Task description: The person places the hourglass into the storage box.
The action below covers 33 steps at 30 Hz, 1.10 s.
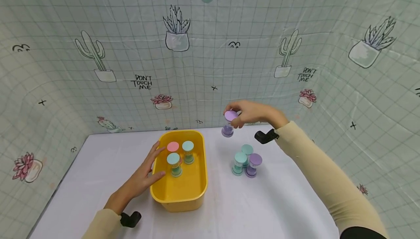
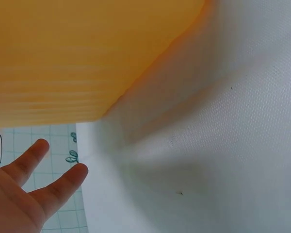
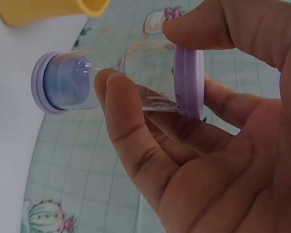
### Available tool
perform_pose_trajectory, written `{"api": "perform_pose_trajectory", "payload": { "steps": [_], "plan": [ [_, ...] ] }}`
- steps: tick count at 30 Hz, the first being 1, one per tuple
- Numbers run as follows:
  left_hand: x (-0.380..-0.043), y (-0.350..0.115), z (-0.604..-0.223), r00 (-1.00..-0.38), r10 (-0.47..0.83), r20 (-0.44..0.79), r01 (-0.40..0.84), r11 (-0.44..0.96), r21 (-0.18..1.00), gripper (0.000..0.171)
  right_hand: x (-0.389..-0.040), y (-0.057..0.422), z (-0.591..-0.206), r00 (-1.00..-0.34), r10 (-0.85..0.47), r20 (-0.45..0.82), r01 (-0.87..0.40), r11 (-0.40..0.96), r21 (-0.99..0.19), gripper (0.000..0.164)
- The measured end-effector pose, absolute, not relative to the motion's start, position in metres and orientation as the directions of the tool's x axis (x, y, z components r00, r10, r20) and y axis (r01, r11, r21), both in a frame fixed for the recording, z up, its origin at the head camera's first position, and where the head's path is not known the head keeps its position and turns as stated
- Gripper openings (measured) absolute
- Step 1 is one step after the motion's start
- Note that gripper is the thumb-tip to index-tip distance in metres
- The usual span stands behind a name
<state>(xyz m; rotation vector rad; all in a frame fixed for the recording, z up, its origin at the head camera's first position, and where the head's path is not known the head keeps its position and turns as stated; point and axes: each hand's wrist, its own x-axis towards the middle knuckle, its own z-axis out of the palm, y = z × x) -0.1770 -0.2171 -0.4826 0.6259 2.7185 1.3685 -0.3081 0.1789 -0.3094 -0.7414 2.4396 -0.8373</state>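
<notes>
My right hand (image 1: 251, 112) grips a purple sand timer (image 3: 70, 80) by its upper end, above the far part of the table. Purple sand lies in its lower bulb. My left hand (image 1: 144, 175) is at the left side of a yellow bin (image 1: 178, 195), fingers spread, some reaching over the rim. Inside the bin stand a pink-capped sand timer (image 1: 172, 146) and two with light blue caps, one behind (image 1: 188, 151) and one in front (image 1: 174, 164). Right of the bin, two teal sand timers (image 1: 240, 162) and another purple sand timer (image 1: 253, 165) stand close together.
A white cloth covers the table (image 1: 226, 202). Behind and on both sides hangs a grid-patterned curtain (image 1: 213, 67) printed with cacti; it meets the table's back edge. Black wrist mounts (image 1: 266, 136) sit at both cuffs.
</notes>
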Motion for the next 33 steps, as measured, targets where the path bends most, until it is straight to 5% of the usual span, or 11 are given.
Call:
{"api": "perform_pose_trajectory", "payload": {
  "steps": [14,33],
  "plan": [
    [-0.177,-0.217,-0.481,-0.921,0.363,0.143,0.332,0.536,0.776,0.075,-0.301,0.108,-0.301,-0.662,-0.717,-0.218,-0.438,0.606,-0.664,0.045],
    [-0.177,-0.218,-0.481,-0.918,0.376,0.124,0.324,0.531,0.783,0.075,-0.284,0.044,-0.336,-0.498,-0.786,-0.367,-0.502,0.606,-0.617,0.039]
  ]
}}
